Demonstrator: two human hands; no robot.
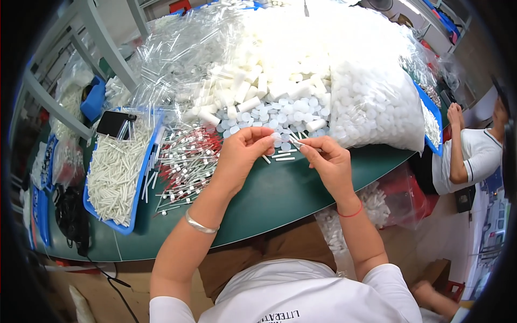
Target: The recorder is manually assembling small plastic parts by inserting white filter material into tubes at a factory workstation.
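Note:
Above the green table (pixel 269 185), my two hands meet close together over small white parts. My left hand (pixel 245 153) pinches a small translucent white disc (pixel 276 137) between thumb and forefinger. In my right hand (pixel 327 157) the fingertips close on a thin white stick (pixel 294 142), its tip turned toward the disc. Whether the two pieces touch is too small to tell. Several short white sticks (pixel 284 154) lie on the table just below. Behind my hands spreads a pile of loose translucent discs (pixel 293 113), with thicker white cylinders (pixel 247 97) heaped beyond.
A heap of red-and-white thin assembled pieces (pixel 188 161) lies left of my left forearm. Farther left, a blue tray (pixel 131 230) holds white sticks and a dark phone (pixel 114 124). A bulging clear bag of discs (pixel 377 107) stands right. Another person (pixel 468 151) sits at the right.

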